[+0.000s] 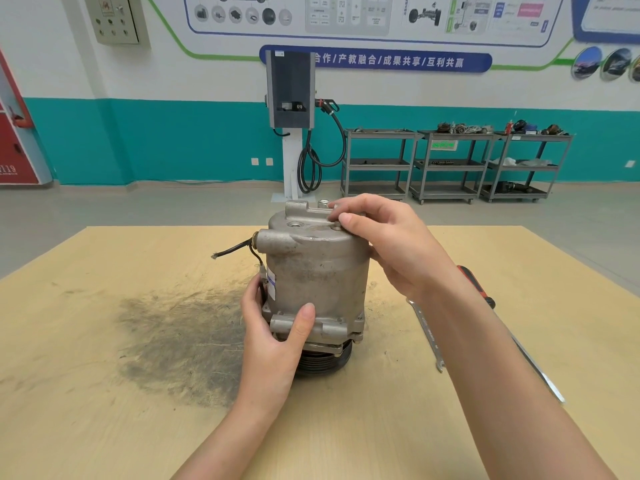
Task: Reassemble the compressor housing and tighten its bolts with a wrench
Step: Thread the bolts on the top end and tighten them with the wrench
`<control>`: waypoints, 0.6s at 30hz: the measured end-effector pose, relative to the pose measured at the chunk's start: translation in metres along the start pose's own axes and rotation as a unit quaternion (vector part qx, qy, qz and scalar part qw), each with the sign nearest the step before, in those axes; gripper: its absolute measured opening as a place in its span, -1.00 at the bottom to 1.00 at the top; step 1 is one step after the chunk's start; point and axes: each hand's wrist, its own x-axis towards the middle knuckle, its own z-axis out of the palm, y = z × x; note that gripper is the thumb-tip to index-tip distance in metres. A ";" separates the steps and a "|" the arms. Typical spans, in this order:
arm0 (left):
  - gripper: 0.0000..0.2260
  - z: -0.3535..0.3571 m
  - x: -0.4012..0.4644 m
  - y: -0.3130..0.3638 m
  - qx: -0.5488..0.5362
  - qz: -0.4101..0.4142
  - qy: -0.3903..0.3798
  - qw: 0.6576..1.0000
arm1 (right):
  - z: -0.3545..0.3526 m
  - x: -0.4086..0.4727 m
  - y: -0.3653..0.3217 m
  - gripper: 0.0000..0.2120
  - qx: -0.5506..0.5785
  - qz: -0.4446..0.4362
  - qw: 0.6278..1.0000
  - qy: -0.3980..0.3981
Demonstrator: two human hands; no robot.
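A grey metal compressor (317, 271) stands upright on its black pulley in the middle of the wooden table (104, 375). My left hand (273, 334) grips its lower flange, thumb across the front. My right hand (384, 244) reaches over the top cover, and its thumb and fingertips pinch a bolt (336, 226) set in the cover's right side. A flat wrench (427, 334) lies on the table right of the compressor, partly hidden by my right forearm.
A red-and-black-handled screwdriver (476, 285) lies beyond my right forearm. Short black wires (235, 251) stick out of the compressor's left side. A dark greasy stain (180, 341) covers the table on the left. Shelving carts and a charging post stand by the far wall.
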 end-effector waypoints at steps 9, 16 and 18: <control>-0.23 0.000 0.000 0.000 0.000 0.000 0.003 1.000 | 0.006 0.003 0.003 -0.82 0.018 -0.003 0.999 0.034; -0.23 0.000 0.001 0.000 0.001 -0.003 0.002 1.000 | 0.006 0.003 0.003 -0.83 0.013 -0.004 0.999 0.041; -0.26 0.000 0.000 0.000 0.001 -0.004 0.004 1.000 | 0.004 0.002 0.003 -0.86 0.010 -0.004 0.999 0.030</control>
